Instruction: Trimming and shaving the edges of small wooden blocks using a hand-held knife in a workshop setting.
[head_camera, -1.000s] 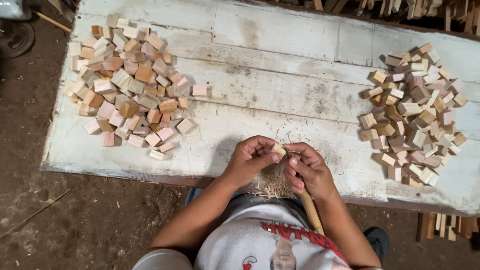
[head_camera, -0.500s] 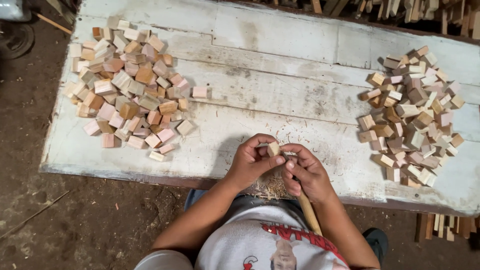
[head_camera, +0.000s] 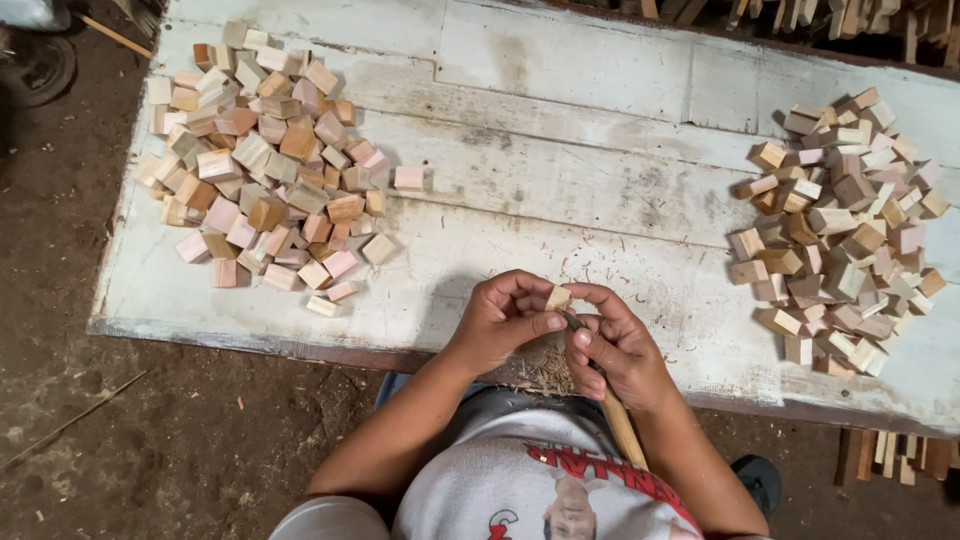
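My left hand (head_camera: 503, 318) grips a small pale wooden block (head_camera: 557, 297) at the near edge of a worn white board table (head_camera: 560, 150). My right hand (head_camera: 618, 345) holds a carving knife with a wooden handle (head_camera: 622, 425), its blade pressed against the block. Both hands meet just above a small heap of wood shavings (head_camera: 548, 366) at the table's front edge.
A large pile of small wooden blocks (head_camera: 262, 165) lies on the table's left part. A second pile of blocks (head_camera: 842, 230) lies on the right. Bare dirt floor (head_camera: 150, 440) surrounds the table; wood strips (head_camera: 890, 455) lie below the right corner.
The hands stayed at the table's front edge; the block was turned slightly between the fingers as the knife worked on it.
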